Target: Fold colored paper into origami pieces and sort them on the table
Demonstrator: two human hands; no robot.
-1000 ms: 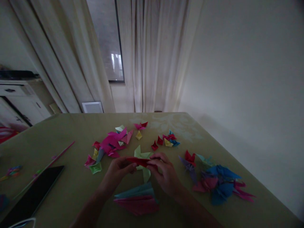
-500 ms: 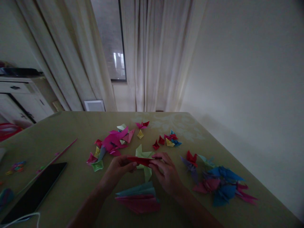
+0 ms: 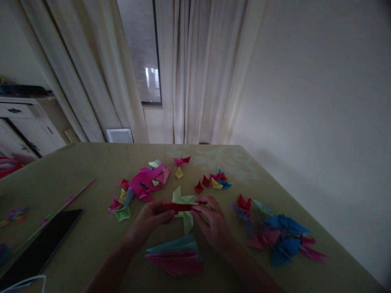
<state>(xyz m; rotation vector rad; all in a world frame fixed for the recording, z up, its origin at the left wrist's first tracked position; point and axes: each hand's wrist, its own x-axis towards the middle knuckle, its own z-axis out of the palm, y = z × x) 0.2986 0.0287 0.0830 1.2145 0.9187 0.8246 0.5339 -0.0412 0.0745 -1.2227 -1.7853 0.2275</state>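
A narrow folded strip of red paper point(image 3: 179, 206) is stretched between my two hands above the table. My left hand point(image 3: 154, 215) pinches its left end, thumb below and fingers behind. At the other end, my right hand point(image 3: 212, 217) has it between thumb and fingertips. Partly hidden behind the strip lies a pale green paper pinwheel point(image 3: 187, 221). Closer to me, between my forearms, rests a folded paper plane point(image 3: 175, 260), pink below and light blue on top.
Pink and mixed folded papers point(image 3: 142, 181) lie at the left, small red and yellow ones point(image 3: 216, 184) further back. Blue, purple and pink origami point(image 3: 287, 248) is heaped at the right. A black tablet point(image 3: 45, 244) with a white cable and a thin pink-green stick point(image 3: 76, 196) lie left.
The view has shifted slightly, so things on the table sit a little further left. Both hands keep their hold on the red paper, with little visible movement.
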